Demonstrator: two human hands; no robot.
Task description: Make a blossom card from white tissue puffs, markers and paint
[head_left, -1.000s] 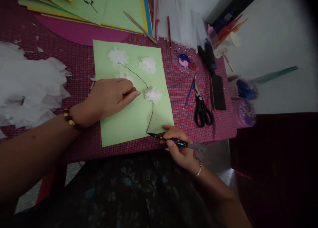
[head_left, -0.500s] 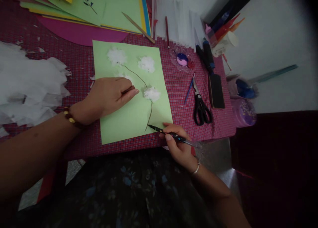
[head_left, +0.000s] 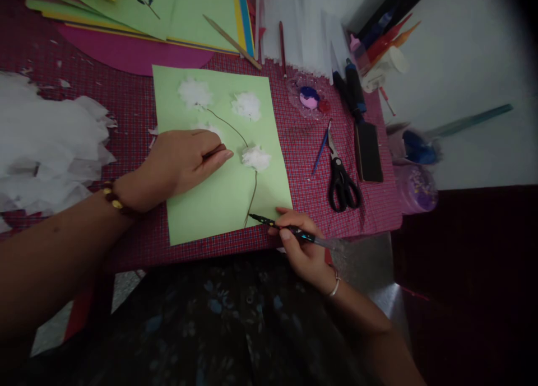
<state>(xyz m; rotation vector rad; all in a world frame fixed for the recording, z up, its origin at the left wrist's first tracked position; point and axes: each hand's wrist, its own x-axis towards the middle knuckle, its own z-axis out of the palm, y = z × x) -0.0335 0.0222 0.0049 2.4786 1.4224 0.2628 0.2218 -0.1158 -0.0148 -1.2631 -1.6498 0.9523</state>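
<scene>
My right hand (head_left: 305, 246) grips a black patterned pen (head_left: 290, 229) with a clear back end. Its tip is at the lower end of a thin brown stem line (head_left: 254, 193) on a light green sheet of paper (head_left: 202, 221). White fluffy paper blossoms, such as one (head_left: 256, 158) at the top of that stem, are on the sheet. Another curved line runs up to the upper left blossom (head_left: 195, 93). My left hand (head_left: 180, 162) rests on the sheet's left side, fingers curled closed. It partly covers one blossom, and whatever its fingers may hold is hidden.
White tissue paper (head_left: 50, 145) is heaped at the left. Coloured sheets (head_left: 202, 10) lie at the back. To the right are black-handled scissors (head_left: 342, 184), a blue stick (head_left: 320, 152), a paint dish (head_left: 309, 97), a dark phone-like slab (head_left: 369, 150) and a purple tub (head_left: 416, 190) near the edge.
The pen tip has moved slightly down and left along the lower end of the stem. The left hand keeps its place on the sheet; the view has shifted a little.
</scene>
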